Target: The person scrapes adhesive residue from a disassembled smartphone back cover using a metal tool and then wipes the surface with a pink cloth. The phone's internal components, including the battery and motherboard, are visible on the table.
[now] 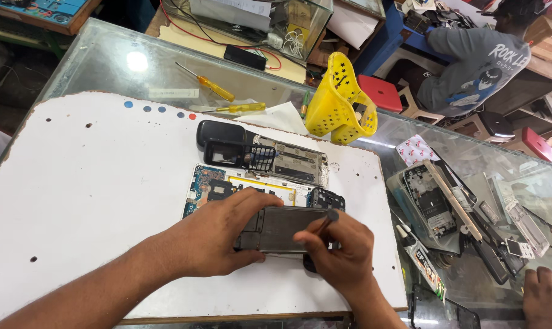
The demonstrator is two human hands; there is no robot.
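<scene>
The person's left hand (212,234) clamps a dark, flat phone panel (282,228) down on the white work board (93,183), fingers spread over the panel's left end. The right hand (343,253) pinches a thin dark-handled tool (326,222), its tip at the panel's right end.

Just beyond the panel lies an opened phone with a bare blue circuit board (203,183) — a slip of the tool could likely jab it, or gouge the panel if the left hand's hold loosens. Loose keypad frames (239,152) lie farther beyond the panel and could be knocked if it skids.

The tool's tip is hidden behind the right thumb, so whether it pries or turns a screw cannot be told. The panel's near edge is covered by both hands. Right of the panel, a pile of phone parts (446,207) on the glass counter (105,61) is too tangled to sort out — and another hand (545,295) is cut off at the frame corner.
</scene>
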